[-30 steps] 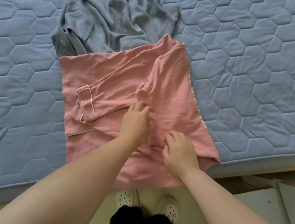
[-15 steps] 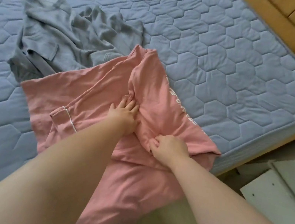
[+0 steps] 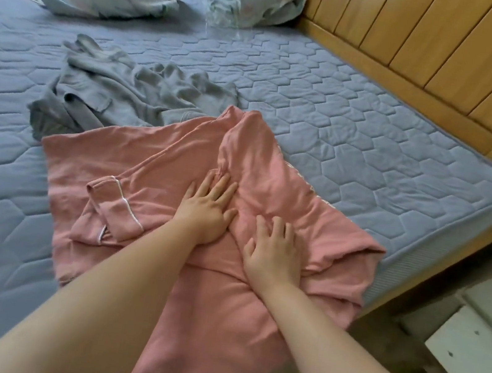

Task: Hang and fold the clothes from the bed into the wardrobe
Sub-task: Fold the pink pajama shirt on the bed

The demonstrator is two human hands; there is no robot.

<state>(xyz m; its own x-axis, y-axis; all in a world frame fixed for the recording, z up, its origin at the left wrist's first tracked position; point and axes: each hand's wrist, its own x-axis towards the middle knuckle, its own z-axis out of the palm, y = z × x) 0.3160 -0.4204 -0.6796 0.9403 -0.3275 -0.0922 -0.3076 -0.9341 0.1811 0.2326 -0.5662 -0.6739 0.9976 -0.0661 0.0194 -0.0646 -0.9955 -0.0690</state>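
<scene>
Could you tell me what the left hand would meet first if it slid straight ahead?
The left hand, flat on the pink garment, would likely meet its bunched fold just ahead.

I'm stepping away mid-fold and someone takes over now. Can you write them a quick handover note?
Left hand: open, flat on the pink garment.
Right hand: open, fingers spread, pressing the same garment.
Pink garment: at the near edge of the mattress, partly folded, lower part hanging over.
Grey garment: crumpled behind it, near edge under the pink one.
Done: pink fold begun.
Left: finish it, fold the grey one, take both to the wardrobe, which is out of view.
</scene>
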